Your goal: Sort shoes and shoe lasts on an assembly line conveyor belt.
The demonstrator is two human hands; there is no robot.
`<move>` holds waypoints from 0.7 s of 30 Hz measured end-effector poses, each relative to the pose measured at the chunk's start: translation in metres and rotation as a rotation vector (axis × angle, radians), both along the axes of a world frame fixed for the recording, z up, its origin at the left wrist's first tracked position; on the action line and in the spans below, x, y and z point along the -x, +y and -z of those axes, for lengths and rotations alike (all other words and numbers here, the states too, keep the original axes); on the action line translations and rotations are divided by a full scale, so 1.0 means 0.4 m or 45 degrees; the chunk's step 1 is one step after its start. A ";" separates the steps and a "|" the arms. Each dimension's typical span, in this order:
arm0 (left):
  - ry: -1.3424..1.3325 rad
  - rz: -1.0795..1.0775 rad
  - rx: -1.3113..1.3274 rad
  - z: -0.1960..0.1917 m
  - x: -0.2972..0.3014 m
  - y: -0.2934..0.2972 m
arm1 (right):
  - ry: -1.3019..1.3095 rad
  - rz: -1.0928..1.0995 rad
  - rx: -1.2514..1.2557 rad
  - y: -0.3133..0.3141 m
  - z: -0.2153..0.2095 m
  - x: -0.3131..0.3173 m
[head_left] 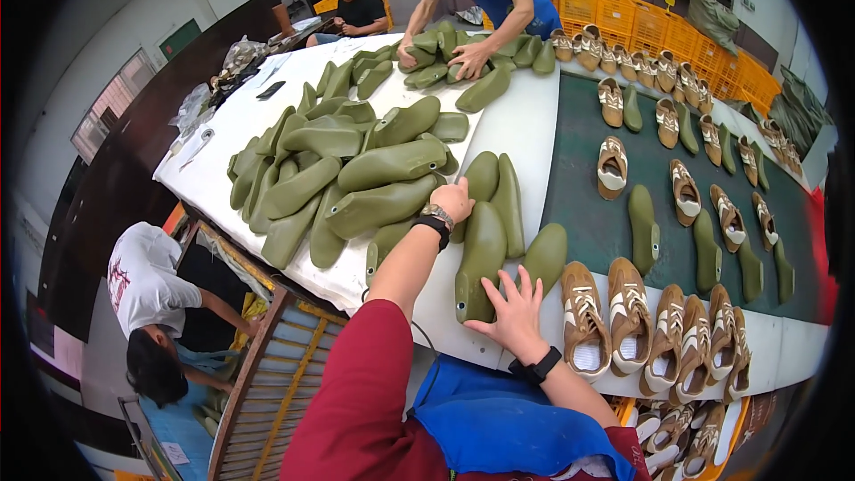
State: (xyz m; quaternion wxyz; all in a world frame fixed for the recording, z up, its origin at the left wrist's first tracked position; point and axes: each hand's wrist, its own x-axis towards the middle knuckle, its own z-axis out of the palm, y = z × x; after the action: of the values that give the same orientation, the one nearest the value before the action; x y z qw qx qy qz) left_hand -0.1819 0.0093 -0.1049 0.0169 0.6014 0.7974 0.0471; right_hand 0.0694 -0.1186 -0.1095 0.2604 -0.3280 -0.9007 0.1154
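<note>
Green plastic shoe lasts [389, 167] lie in a large heap on the white table, left of centre. My left hand [452, 200] is at the heap's right edge, fingers curled down around a shoe last [459, 231] and partly hidden. Beside it, two more lasts [508, 205] stretch away from me. My right hand [517, 312] has its fingers spread, with the fingertips at the near end of a long last [482, 254] and a shorter last [545, 256]. Brown and white lace-up shoes [586, 316] stand in a row just right of this hand.
On the right, a dark green belt [579, 223] carries spaced shoes and lasts. Across the table, a person's hands [470, 59] handle more lasts. Another person [160, 294] bends by a slatted wooden rack [267, 392] at left. Orange crates [614, 13] line the back; shoes fill one below the table.
</note>
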 end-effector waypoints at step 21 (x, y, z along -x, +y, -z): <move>-0.015 -0.055 -0.165 -0.054 -0.093 -0.459 | 0.075 0.048 -0.055 0.008 0.025 -0.007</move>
State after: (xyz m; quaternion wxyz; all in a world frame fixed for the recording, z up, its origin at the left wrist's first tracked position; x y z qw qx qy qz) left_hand -0.1446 -0.1744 -0.0835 -0.0185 0.5836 0.8054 0.1026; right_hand 0.0721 -0.1155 -0.1197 0.2960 -0.3355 -0.8887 0.1005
